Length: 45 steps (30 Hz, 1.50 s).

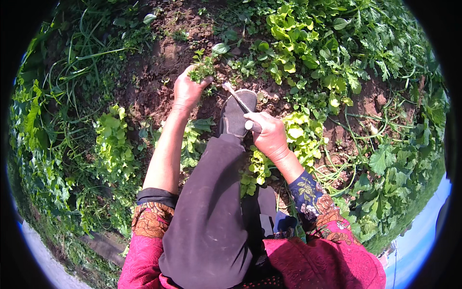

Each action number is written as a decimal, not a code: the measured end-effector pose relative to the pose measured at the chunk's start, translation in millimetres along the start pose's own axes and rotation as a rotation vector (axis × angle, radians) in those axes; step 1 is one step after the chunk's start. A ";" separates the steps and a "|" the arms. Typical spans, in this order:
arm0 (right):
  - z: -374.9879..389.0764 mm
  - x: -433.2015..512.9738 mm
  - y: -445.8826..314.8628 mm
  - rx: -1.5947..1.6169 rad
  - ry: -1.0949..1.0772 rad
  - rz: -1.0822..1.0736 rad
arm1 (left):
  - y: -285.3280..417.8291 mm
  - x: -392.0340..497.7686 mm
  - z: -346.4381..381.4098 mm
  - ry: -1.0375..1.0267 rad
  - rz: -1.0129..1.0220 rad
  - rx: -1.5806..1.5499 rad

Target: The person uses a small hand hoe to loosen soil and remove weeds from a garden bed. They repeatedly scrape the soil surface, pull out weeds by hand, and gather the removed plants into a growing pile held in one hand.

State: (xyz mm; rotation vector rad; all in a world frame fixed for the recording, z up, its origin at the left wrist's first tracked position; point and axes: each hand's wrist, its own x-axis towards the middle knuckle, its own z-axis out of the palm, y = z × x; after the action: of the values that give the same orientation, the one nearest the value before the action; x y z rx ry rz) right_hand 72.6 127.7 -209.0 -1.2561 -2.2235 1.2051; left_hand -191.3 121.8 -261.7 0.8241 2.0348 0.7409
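My left hand [189, 88] is closed on a bunch of small green leafy plants [202, 70] just above the brown soil [155, 77]. To its lower right, my right hand [269, 132] grips the short handle [253, 126] of a hand tool. The tool's thin metal shaft [240, 101] points up and left over the toe of a dark shoe [234, 117]. Its pale, soil-coloured tip [226, 86] is close to the ground, right of my left hand; whether it touches the soil I cannot tell.
Light green lettuce [297, 130] grows beside my right hand, with more lettuce [113, 141] at the left and further plants [288, 39] at the upper right. Long thin-leaved plants [74, 72] stand at the left. My bent leg in dark trousers [213, 213] rises between my arms.
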 end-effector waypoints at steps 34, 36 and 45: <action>-28.5 -6.9 -2.6 0.465 0.002 0.408 | -32.9 -36.9 -52.8 0.395 -0.530 -0.462; -22.6 0.8 -6.4 0.311 0.020 0.223 | -29.1 -31.8 -55.1 0.358 -0.488 -0.470; 9.2 57.8 -42.9 0.075 0.064 -0.109 | -19.9 -19.6 -44.7 0.390 -0.465 -0.544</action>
State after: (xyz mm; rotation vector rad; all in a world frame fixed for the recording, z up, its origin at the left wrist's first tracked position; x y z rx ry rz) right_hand 10.7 159.0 -187.6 -1.1138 -2.1502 1.1790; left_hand -225.4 85.2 -244.7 -0.1143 2.0827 1.1637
